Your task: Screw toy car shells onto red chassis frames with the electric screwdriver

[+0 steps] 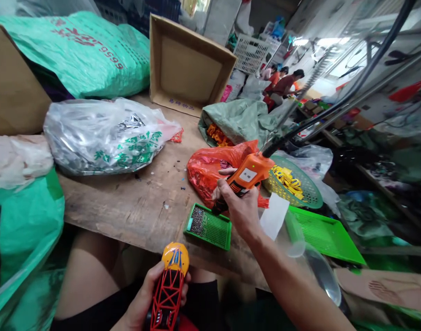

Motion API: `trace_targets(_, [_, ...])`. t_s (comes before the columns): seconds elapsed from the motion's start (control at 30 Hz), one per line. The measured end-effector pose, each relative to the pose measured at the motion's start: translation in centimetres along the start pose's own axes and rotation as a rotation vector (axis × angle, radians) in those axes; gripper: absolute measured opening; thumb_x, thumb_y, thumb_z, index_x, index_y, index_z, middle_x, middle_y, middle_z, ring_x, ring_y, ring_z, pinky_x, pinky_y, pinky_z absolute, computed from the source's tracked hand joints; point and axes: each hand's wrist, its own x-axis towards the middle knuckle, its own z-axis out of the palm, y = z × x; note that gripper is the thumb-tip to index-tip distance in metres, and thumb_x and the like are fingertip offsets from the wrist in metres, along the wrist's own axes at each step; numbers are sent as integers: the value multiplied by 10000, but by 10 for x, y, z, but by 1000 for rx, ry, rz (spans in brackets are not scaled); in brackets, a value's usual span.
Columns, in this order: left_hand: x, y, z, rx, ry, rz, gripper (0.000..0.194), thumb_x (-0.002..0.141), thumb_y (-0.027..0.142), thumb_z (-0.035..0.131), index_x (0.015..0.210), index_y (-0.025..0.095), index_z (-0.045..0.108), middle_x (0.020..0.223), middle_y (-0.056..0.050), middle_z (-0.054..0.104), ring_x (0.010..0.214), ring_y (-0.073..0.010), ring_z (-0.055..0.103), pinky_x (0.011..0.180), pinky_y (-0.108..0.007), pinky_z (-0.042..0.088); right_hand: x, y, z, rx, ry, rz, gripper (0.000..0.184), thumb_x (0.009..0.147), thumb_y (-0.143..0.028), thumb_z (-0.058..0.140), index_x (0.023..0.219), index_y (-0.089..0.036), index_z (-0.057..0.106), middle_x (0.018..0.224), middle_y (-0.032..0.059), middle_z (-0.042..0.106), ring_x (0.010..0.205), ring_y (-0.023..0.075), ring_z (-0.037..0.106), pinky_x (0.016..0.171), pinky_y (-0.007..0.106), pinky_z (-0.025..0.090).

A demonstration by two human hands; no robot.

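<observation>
In my left hand (146,289) is a toy car (169,280) with a yellow hood and a red tube-like frame, held low before the table edge. My right hand (240,202) is wrapped round an orange and black electric screwdriver (248,172), whose cable runs up to the right. Its black lower end points down over a small green tray (215,230). Small dark screws (197,219) lie at the tray's left end. The screwdriver's tip is hard to make out against the tray's rim.
Behind the tray lies a red plastic bag (207,170). A green basket (312,195) of yellow parts and a larger green tray (331,234) are on the right. A clear bag of silvery parts (103,138) and an open cardboard box (191,59) stand further back. Several people sit far off.
</observation>
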Motion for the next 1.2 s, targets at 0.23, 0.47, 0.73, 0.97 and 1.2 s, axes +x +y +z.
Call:
trace_targets(0.23, [-4, 2, 5, 35, 33, 12, 588, 799, 627, 739, 937, 58, 795, 724, -102, 719, 644, -165, 636, 663, -249, 516, -10, 28, -5, 69, 48, -19, 240, 847, -360, 796, 978, -219, 653, 613, -79, 546, 465, 88, 507, 453, 222, 462])
trace_targets(0.47, [-6, 3, 13, 26, 36, -17, 648, 760, 664, 760, 920, 37, 791, 680, -77, 678, 611, -145, 610, 637, -229, 501, -7, 34, 2, 167, 115, 17, 264, 890, -417, 756, 848, -208, 601, 540, -91, 457, 409, 81, 454, 411, 221, 432])
trace_targets(0.73, [-7, 2, 11, 9, 13, 10, 605, 847, 633, 693, 940, 43, 787, 704, -85, 692, 635, -151, 620, 668, -241, 513, -8, 41, 3, 199, 125, -6, 283, 877, -407, 774, 910, -227, 558, 532, -112, 448, 384, 73, 423, 393, 216, 412])
trace_targets(0.97, [-6, 2, 12, 17, 18, 1, 584, 815, 629, 727, 916, 57, 788, 698, -85, 703, 633, -151, 627, 662, -238, 520, -8, 42, 4, 204, 102, 6, 297, 877, -422, 770, 900, -224, 550, 534, -111, 444, 390, 69, 425, 405, 217, 398])
trace_targets(1.2, [-5, 2, 10, 32, 29, 0, 653, 769, 682, 747, 921, 48, 794, 692, -79, 692, 628, -151, 623, 661, -238, 516, -9, 40, 5, 220, 117, 0, 300, 859, -406, 785, 892, -227, 546, 543, -109, 471, 386, 68, 430, 391, 215, 397])
